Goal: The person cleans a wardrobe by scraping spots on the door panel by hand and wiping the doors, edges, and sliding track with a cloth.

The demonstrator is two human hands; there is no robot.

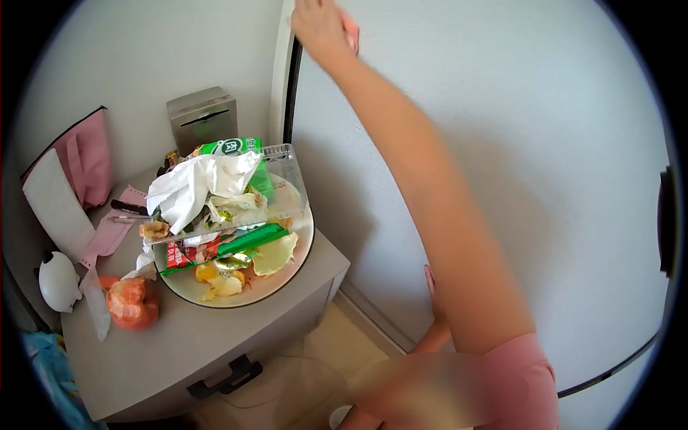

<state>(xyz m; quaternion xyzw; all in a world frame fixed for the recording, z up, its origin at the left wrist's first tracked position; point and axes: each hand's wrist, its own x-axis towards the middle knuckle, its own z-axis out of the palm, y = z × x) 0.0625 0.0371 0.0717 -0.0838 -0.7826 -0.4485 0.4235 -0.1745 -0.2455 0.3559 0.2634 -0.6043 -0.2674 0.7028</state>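
Well, from where I stand, a bare arm [430,186] rises out of a pink sleeve [519,380] and stretches across the tall, pale panel [545,179] to its upper side edge. The raised hand [322,29] is at that edge, just beside the wall; its fingers run out of view at the top, so I cannot tell how far they are curled or whether they have hold of anything. A lower hand [433,287] shows before the same panel, mostly hidden behind the arm; I cannot tell how open it is, whether it grips anything, or which of the two hands is the left.

Over to the left, a grey worktop [208,333] bears a dark-rimmed plate [229,299] heaped with leavings. A crumpled white tissue [190,186] lies over a clear plastic box [292,175], with a green wrapper [229,147] by the far side. Nearer me, a red and green wrapper [251,242] slants across the plate, and pale peel [276,258] sits near a scrap of shiny foil [233,264]. Just behind the heap stands a metal box [204,115] with a dark slot. Further left, a pink pouch [89,158] leans near the wall, a rounded white figure [59,283] rests near the edge, and an orange-red bundle [132,304] sits between it and the plate.
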